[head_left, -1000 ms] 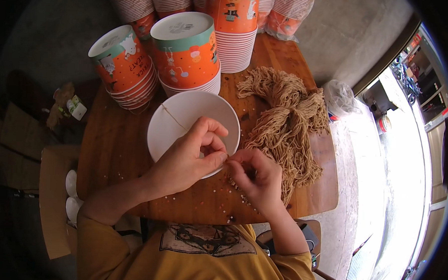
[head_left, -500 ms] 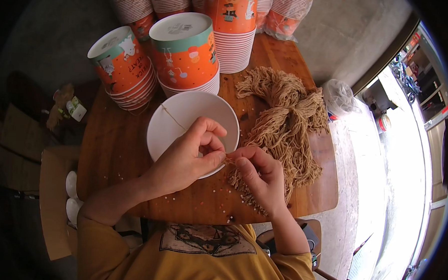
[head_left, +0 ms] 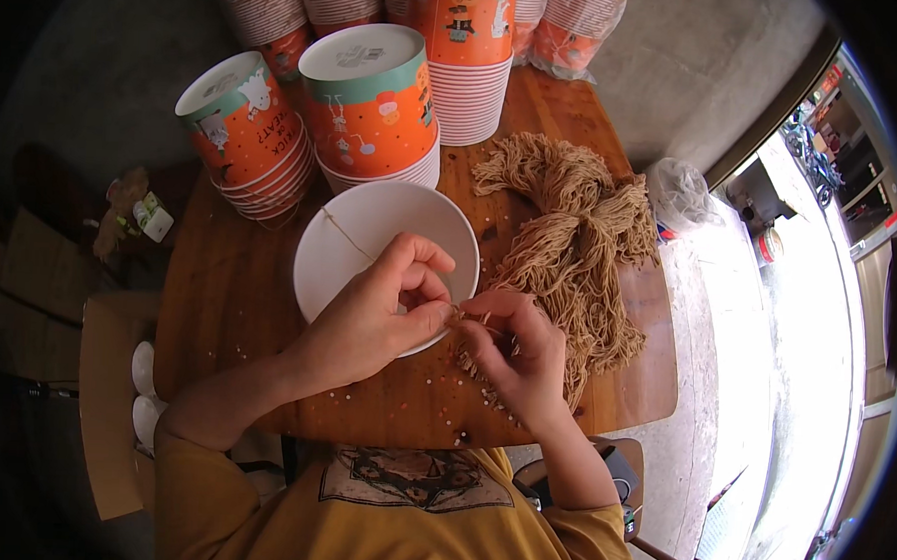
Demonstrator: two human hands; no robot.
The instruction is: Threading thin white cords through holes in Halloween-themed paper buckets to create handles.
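Observation:
In front of me stands an open white paper bucket (head_left: 324, 270), its mouth facing up toward me. A thin tan cord (head_left: 346, 236) starts at its far left wall and runs down to my left hand (head_left: 367, 311). That hand is closed over the bucket's near side, thumb and finger pinching the cord. My right hand (head_left: 520, 353) meets it fingertip to fingertip and also pinches the cord's end; the exact shape of the cord there is partly hidden. Just beyond my right hand lies a big bundle of tan cords (head_left: 580, 246), gathered at its middle.
Upside-down stacks of orange and green paper buckets (head_left: 370, 126) stand at the back. More bagged stacks (head_left: 569, 40) lean by the wall. Small pale bits (head_left: 449, 422) dot the wooden table (head_left: 256, 332). A cardboard box (head_left: 113, 396) with white buckets sits at the left.
My right hand's fingers have curled and shifted slightly at the pinch point, the thumb drawing in to the left. My left hand and the bucket stay in place.

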